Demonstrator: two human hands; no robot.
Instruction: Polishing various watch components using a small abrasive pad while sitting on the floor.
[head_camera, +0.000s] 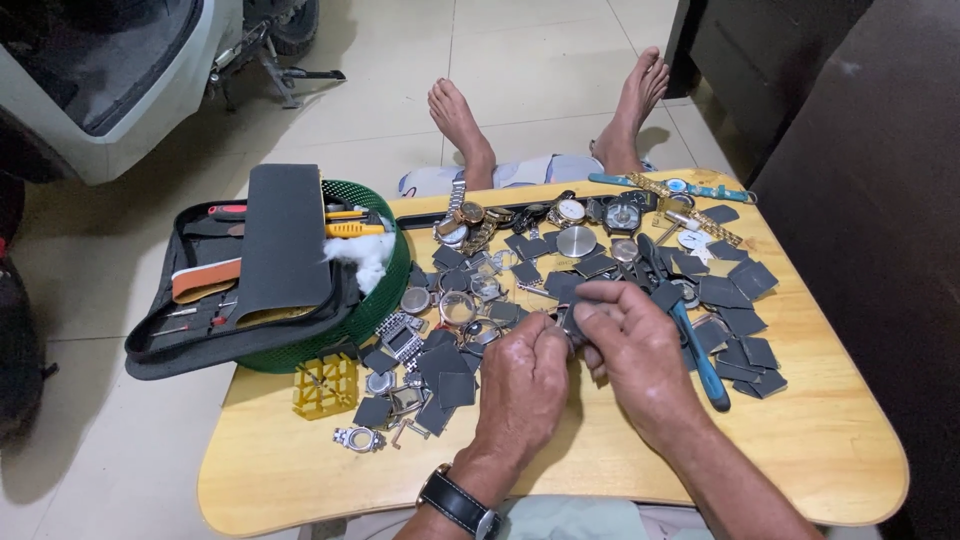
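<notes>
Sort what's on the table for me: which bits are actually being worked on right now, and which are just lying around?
In hand:
- left hand and right hand, pinching a small dark metal part between them

Lying about:
- dark square pieces
- blue-handled tool
- watches
- yellow holder block
- green basket under a tool case

Green basket (385, 290) holding an open tool pouch (250, 290), yellow holder block (326, 385), blue-handled tool (700, 365), wristwatches (600, 212) along the table (800, 440) edge

Green basket (385, 290), yellow block (325, 385), blue-handled tool (700, 360).
</notes>
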